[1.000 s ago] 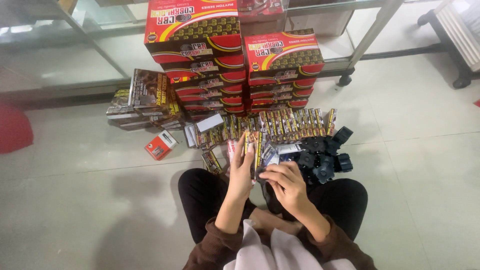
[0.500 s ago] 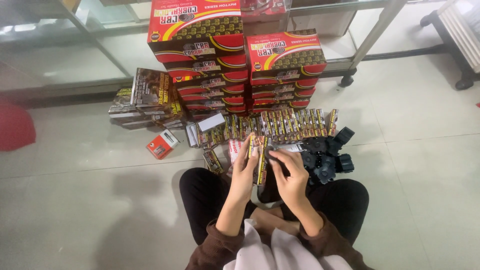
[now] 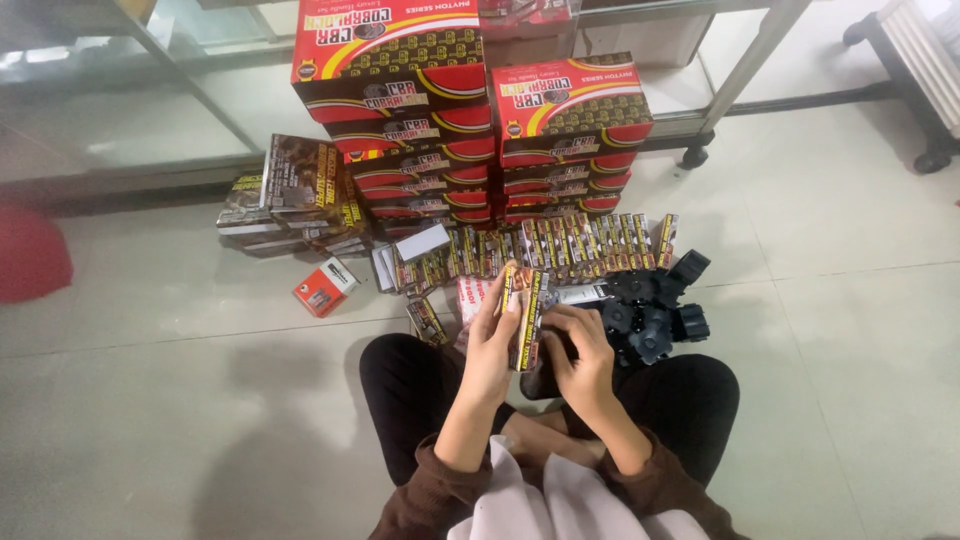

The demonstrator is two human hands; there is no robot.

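I sit on the floor with my legs crossed. My left hand holds a small, narrow brown-and-yellow printed carton upright in front of me. My right hand is curled against the carton's lower right side, fingers bent at its open end; what the fingers hold is hidden. Just right of my hands lies a heap of black plastic parts. A row of the same small cartons stands on the floor beyond my hands.
Two stacks of large red boxes rise behind the row. A pile of flat brown cartons lies to the left, with a small red box near it. A red object sits at far left. Metal table legs with casters stand behind.
Both hands with the carton shifted slightly right and nearer to me. My right hand moved in closer against the carton's lower end.
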